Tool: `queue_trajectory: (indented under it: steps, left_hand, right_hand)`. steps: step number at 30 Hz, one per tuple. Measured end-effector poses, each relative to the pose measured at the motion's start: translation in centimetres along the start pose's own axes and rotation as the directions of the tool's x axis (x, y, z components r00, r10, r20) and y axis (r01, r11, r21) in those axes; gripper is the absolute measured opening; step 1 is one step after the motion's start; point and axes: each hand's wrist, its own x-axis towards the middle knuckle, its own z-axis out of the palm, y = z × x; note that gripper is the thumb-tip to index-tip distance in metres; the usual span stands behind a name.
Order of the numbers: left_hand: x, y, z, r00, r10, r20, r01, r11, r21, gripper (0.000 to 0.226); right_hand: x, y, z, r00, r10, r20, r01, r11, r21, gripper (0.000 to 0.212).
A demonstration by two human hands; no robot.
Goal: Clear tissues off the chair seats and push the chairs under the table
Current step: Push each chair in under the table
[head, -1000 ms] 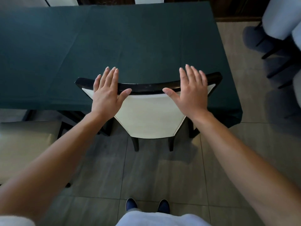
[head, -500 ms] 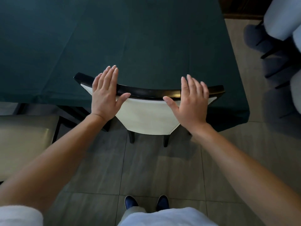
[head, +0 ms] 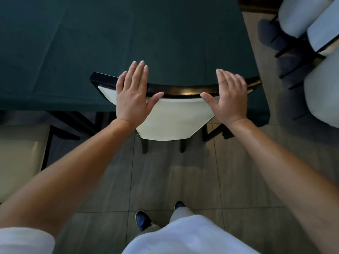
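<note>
Chair [head: 172, 114] w/ cream back & black top rail sits pushed in against the tabletop [head: 128, 37], seat hidden under the dark green cloth. Left hand [head: 133, 96] lies flat on the rail's left part, fingers straight, thumb spread. Right hand [head: 230, 97] flat on the right part, fingers straight too. Second cream chair seat [head: 20, 158] at far left, pale chairs [head: 311, 24] at right, grey tile floor [head: 174, 180] below.

The one head-worn camera looks steeply down and forward from close above the outstretched hands [head: 179, 96], taking in the chair back [head: 176, 118], the green-draped tabletop [head: 128, 33] and the floor [head: 165, 180].
</note>
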Motion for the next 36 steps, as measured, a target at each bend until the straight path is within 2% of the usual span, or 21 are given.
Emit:
queue_trajectory:
  steps: [7,15,21,25,28,31,34,36]
  left_hand:
    - [0.1,0.2,-0.4,1.000,-0.023,0.006,0.023,0.999,0.022,0.080]
    - [0.0,1.1,-1.7,0.979,-0.102,0.176,0.081,0.989,0.120,0.088]
    - [-1.3,3.8,-2.4,0.911,-0.346,0.224,0.307,0.932,0.191,0.085]
    - [-0.7,4.2,-4.0,0.864,-0.383,0.326,0.342,0.923,0.178,0.092]
    - [-0.4,4.2,-5.5,0.825,-0.410,0.389,0.405,0.909,0.099,0.090]
    - [-2.3,5.0,-7.6,0.814,-0.516,0.266,0.527,0.849,0.035,0.074]
    - [-5.4,5.5,-11.1,0.811,-0.575,0.106,0.578,0.816,-0.001,0.068]
    - [-7.2,5.2,-14.1,0.806,-0.592,0.025,0.592,0.806,-0.004,0.067]
  right_hand:
    - [0.0,0.0,0.0,1.000,-0.015,0.000,0.015,0.999,0.040,0.088]
    - [0.1,0.2,0.0,1.000,-0.015,0.026,0.012,0.993,0.116,0.089]
    - [-0.1,0.2,-0.7,0.997,-0.013,0.078,0.001,0.988,0.154,0.090]
    - [0.1,0.3,-1.2,0.990,-0.029,0.139,0.002,0.982,0.191,0.091]
    - [0.7,1.1,-2.1,0.967,-0.093,0.236,0.030,0.966,0.258,0.086]
    - [1.0,1.0,-3.9,0.962,-0.141,0.234,0.026,0.900,0.435,0.080]
    - [0.9,-1.1,-6.5,0.972,-0.229,0.048,0.149,0.764,0.627,0.075]
    - [0.9,-3.2,-7.6,0.951,-0.309,-0.008,0.233,0.699,0.676,0.071]
